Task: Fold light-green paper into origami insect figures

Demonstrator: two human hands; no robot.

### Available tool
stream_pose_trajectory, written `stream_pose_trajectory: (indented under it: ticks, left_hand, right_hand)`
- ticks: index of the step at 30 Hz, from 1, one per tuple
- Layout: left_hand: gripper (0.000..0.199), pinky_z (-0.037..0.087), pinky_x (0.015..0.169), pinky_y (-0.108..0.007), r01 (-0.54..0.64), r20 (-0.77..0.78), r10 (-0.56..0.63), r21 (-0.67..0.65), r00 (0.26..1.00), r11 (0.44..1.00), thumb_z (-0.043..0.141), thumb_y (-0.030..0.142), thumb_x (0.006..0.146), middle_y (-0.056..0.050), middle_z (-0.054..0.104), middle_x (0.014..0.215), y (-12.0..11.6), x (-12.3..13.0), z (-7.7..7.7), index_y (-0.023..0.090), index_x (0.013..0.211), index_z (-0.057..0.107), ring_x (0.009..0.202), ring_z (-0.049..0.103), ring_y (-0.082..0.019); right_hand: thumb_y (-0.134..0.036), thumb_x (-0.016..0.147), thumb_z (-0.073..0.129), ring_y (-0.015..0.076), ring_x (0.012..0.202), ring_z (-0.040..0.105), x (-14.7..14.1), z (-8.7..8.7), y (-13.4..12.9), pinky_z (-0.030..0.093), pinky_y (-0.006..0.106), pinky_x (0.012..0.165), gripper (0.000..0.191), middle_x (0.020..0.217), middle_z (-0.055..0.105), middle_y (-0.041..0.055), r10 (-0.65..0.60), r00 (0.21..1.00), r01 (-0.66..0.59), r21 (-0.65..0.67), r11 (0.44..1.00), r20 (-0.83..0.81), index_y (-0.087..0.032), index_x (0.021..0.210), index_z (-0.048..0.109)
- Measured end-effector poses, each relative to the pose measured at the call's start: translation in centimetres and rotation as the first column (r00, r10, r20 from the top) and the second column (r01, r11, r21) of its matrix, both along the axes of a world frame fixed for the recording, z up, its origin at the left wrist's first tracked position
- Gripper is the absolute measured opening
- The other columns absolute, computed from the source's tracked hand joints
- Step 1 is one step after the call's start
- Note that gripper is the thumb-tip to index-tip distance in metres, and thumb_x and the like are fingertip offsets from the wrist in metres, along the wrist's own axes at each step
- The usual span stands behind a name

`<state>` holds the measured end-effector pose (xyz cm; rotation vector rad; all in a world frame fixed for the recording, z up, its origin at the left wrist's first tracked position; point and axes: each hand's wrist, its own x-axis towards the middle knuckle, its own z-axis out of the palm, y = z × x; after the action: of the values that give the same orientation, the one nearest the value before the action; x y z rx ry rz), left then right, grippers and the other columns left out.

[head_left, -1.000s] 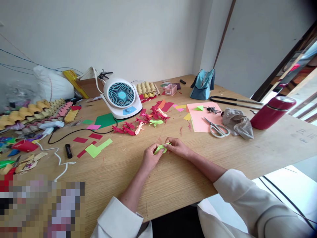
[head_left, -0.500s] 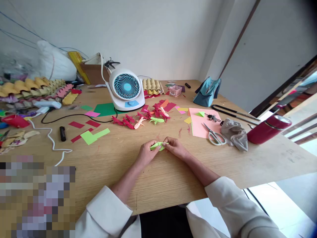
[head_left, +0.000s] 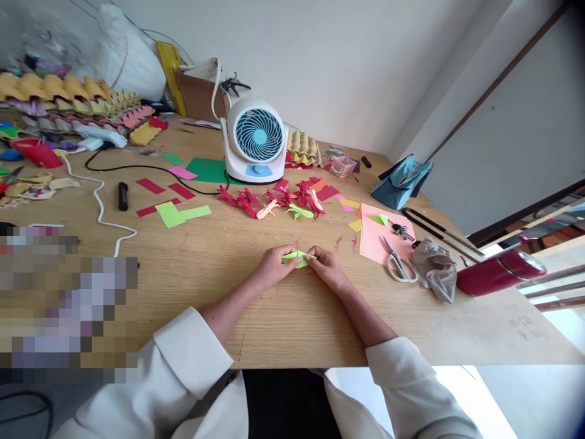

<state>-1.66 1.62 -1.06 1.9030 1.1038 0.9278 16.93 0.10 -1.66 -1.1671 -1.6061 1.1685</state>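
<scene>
A small folded piece of light green paper (head_left: 299,258) is pinched between both hands, just above the wooden table (head_left: 292,317). My left hand (head_left: 274,266) grips its left end, thumb in front. At the other end, my right hand (head_left: 328,268) holds it with thumb and fingers pressed together. Beyond the hands lies a group of folded paper figures: several red ones (head_left: 247,201), a pale peach one (head_left: 267,210) and a light green one (head_left: 300,211). Fingertips behind the paper are partly hidden.
A white fan (head_left: 256,141) stands behind the figures. Scissors (head_left: 399,262) and pink paper (head_left: 372,241) lie to the right, by a grey cloth bag (head_left: 434,268) and a red flask (head_left: 498,273). Left are green paper cut-offs (head_left: 176,214) and a black marker (head_left: 123,196).
The camera view has tilted and shifted, so the scene sits differently in the picture. Both hands still hold the green paper, whose folded faces now show at a slightly different angle.
</scene>
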Motion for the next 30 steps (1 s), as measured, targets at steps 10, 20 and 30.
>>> stream_pose_trajectory:
  ticks: [10, 20, 30]
  left_hand:
    - [0.022, 0.034, 0.063, -0.022, 0.045, 0.051, -0.044, -0.028, 0.998, 0.999, 0.059, 0.036, 0.081, 0.004, 0.053, 0.067, 0.2, -0.1, -0.4, 0.015, 0.073, 0.061, 0.066, 0.046, -0.011]
    - [0.029, 0.042, 0.052, -0.021, 0.109, 0.206, -0.056, -0.256, 0.977, 0.960, 0.063, 0.044, 0.077, 0.003, 0.054, 0.066, 0.6, -0.2, -0.9, 0.015, 0.077, 0.061, 0.056, 0.048, -0.010]
    - [0.041, 0.046, 0.050, -0.020, 0.132, 0.341, 0.015, -0.405, 0.940, 0.905, 0.074, 0.048, 0.069, -0.001, 0.064, 0.081, 0.7, -0.3, -0.7, 0.016, 0.090, 0.060, 0.058, 0.054, -0.008]
  right_hand:
    - [-0.062, 0.084, 0.059, 0.0110, 0.053, 0.043, -0.2, -0.3, 0.0, 0.033, 0.024, 0.054, 0.043, 0.059, 0.051, -0.0039, 0.008, 0.999, -0.009, 0.020, 1.000, 0.047, -0.021, 0.073, 0.051]
    - [-0.048, 0.090, 0.058, 0.0114, 0.058, 0.046, -0.4, -0.7, -0.3, 0.037, 0.025, 0.053, 0.028, 0.076, 0.054, -0.0012, -0.044, 0.999, 0.045, 0.164, 0.985, -0.011, -0.021, 0.095, 0.051]
    - [-0.012, 0.084, 0.059, 0.0230, 0.111, 0.053, 0.1, 0.9, -1.5, 0.048, 0.041, 0.094, 0.027, 0.116, 0.053, 0.0105, -0.065, 0.901, -0.230, 0.600, 0.767, 0.429, -0.022, 0.109, 0.059]
